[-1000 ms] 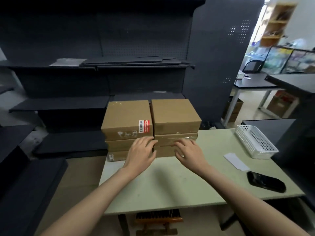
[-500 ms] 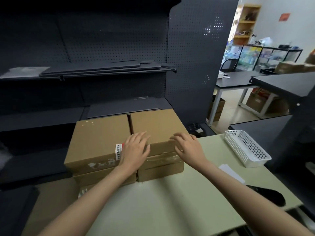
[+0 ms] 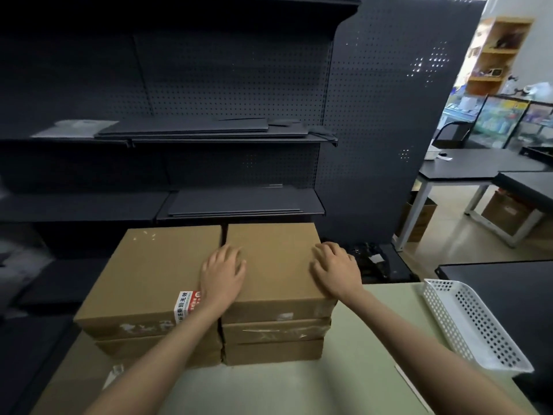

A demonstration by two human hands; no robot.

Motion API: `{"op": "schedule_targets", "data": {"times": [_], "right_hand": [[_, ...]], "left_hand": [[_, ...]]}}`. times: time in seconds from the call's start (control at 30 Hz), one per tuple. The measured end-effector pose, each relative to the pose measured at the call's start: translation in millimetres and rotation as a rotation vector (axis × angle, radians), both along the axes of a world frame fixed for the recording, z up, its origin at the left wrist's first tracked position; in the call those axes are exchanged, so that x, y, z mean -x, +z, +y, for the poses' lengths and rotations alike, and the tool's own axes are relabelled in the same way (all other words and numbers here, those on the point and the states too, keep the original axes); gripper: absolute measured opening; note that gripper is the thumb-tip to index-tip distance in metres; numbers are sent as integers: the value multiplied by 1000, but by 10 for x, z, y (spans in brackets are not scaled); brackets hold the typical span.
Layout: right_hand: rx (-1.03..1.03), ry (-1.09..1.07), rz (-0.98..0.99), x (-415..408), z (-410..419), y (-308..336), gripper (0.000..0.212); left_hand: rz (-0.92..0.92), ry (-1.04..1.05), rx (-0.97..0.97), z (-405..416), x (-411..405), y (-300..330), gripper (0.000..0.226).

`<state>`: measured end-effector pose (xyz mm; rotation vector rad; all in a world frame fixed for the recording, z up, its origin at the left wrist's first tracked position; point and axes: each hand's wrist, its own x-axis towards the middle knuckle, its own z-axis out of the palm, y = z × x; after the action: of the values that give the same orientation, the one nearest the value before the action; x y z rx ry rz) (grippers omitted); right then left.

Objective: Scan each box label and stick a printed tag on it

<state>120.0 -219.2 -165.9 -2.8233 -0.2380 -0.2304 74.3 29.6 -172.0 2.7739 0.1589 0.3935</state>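
Two stacks of flat brown cardboard boxes stand side by side on the pale green table (image 3: 353,381). The top box of the right stack (image 3: 276,271) has both my hands on its lid. My left hand (image 3: 223,272) rests near its left edge, by the gap between the stacks. My right hand (image 3: 335,269) lies at its far right edge, fingers bent over the corner. The top box of the left stack (image 3: 149,280) carries a red and white sticker (image 3: 185,305) over its front edge. No scanner or printed tag is in view.
A white perforated plastic basket (image 3: 472,322) sits at the table's right edge. A white paper strip (image 3: 414,392) lies near the front right. Dark metal shelving (image 3: 209,139) stands right behind the boxes. Dark tables (image 3: 478,169) stand at the right.
My hands have moved from the front faces of the stacks up onto the right top box's lid and further back along it. The view has come closer to the boxes.
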Motion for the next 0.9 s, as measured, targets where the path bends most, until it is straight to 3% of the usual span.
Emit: {"op": "schedule_targets", "data": {"times": [0.3,0.63,0.9], "right_hand": [[-279,-21,125,27,-18,-281,61],[-393,-76,199,45,-41,-352,64],[-482,-44,198,163,-88,-291,65]], "left_hand": [[33,126,9,-75,29,-200,54],[-30,164,-17,-111,64,-222,52],[-25,88,159,-134,212,-183,51]]}}
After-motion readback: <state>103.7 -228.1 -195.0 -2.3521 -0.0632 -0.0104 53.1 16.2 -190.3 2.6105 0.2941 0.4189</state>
